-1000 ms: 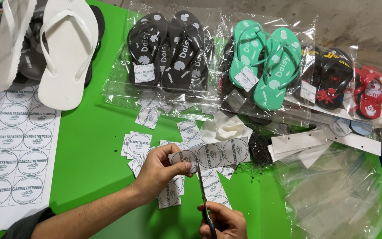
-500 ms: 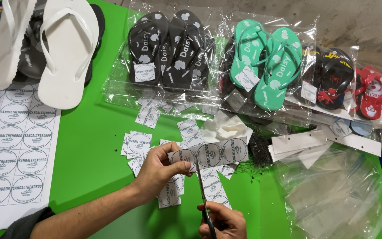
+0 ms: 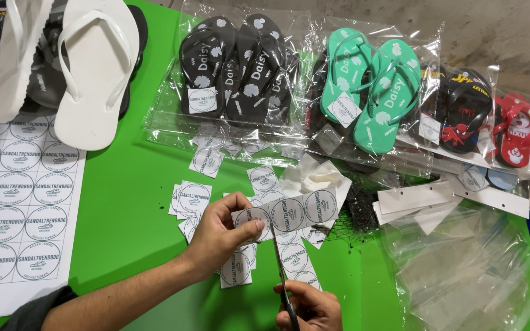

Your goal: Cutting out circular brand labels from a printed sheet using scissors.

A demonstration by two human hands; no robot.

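My left hand pinches the left end of a paper strip printed with three round labels, held level above the green table. My right hand, at the bottom edge, grips dark scissors. The blades point up and meet the strip's lower edge between its first and second labels. Several cut square labels lie scattered on the table under and around the strip.
A white sheet of uncut round labels lies at left, white flip-flops behind it. Bagged black, teal and red sandals line the back. Empty clear bags, white card strips and black netting lie at right.
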